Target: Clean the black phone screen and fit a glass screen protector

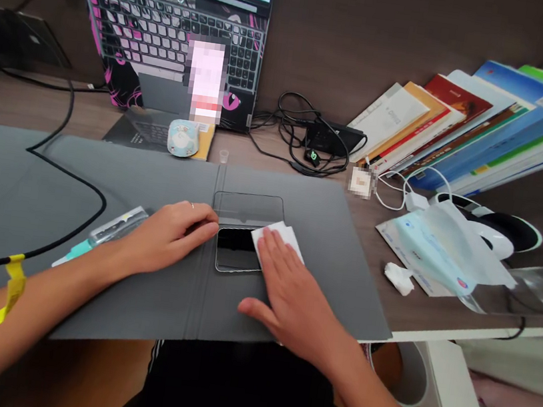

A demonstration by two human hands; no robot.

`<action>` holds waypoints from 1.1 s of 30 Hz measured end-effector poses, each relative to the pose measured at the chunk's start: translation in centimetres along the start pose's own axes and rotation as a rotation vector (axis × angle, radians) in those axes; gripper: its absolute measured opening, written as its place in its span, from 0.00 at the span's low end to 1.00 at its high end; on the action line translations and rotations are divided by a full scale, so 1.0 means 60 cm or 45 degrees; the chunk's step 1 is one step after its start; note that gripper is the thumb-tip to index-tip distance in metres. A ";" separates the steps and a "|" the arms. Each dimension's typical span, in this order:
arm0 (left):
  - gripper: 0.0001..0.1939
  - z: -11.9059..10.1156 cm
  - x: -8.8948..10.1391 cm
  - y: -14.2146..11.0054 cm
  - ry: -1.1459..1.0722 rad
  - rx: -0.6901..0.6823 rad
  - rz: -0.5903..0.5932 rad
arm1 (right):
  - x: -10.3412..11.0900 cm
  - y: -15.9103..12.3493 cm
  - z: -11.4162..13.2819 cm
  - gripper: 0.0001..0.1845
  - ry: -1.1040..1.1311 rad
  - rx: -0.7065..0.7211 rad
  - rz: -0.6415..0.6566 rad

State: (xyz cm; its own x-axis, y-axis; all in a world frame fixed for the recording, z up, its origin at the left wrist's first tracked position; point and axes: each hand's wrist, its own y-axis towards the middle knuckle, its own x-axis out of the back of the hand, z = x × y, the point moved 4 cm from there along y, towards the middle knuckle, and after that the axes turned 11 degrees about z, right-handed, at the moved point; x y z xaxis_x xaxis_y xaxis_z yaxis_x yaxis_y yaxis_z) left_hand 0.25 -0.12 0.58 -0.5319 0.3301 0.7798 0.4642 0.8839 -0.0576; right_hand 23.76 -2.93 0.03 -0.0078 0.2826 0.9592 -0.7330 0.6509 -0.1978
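A phone with a dark screen lies flat on a grey desk mat. My right hand lies flat over the phone's right part, fingers stretched out on a folded white wipe and thumb spread away. Part of the screen is hidden beneath them. At the phone's upper left edge rests my left hand, its thumb and index finger apart and their tips at the edge. Just beyond the phone is a clear, thin rectangular sheet. A clear bottle with a teal part lies left of my left hand.
An open laptop stands at the back, a patterned mouse-like object before it. Tangled cables, leaning books, a wipes pack and a crumpled tissue are to the right. A black cable crosses the mat's left.
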 end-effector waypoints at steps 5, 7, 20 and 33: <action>0.19 -0.004 0.000 0.001 0.019 -0.007 0.037 | -0.005 -0.019 -0.028 0.51 -0.026 -0.196 -0.029; 0.19 -0.006 -0.001 0.002 0.019 -0.026 0.052 | -0.013 -0.014 -0.018 0.52 -0.004 -0.309 -0.076; 0.18 -0.003 0.005 0.006 -0.080 -0.023 0.033 | -0.022 0.085 0.126 0.60 0.131 -0.017 -0.082; 0.16 0.001 0.005 0.006 -0.063 -0.001 0.053 | -0.035 -0.021 0.076 0.57 -0.041 0.090 0.023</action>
State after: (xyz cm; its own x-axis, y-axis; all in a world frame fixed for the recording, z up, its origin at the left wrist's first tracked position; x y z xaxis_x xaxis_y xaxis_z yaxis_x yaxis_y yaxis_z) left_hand 0.19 0.31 0.76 -0.5462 0.3825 0.7452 0.4870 0.8689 -0.0890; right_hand 21.62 -7.57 -0.84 -0.0422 0.2703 0.9618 -0.7789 0.5940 -0.2011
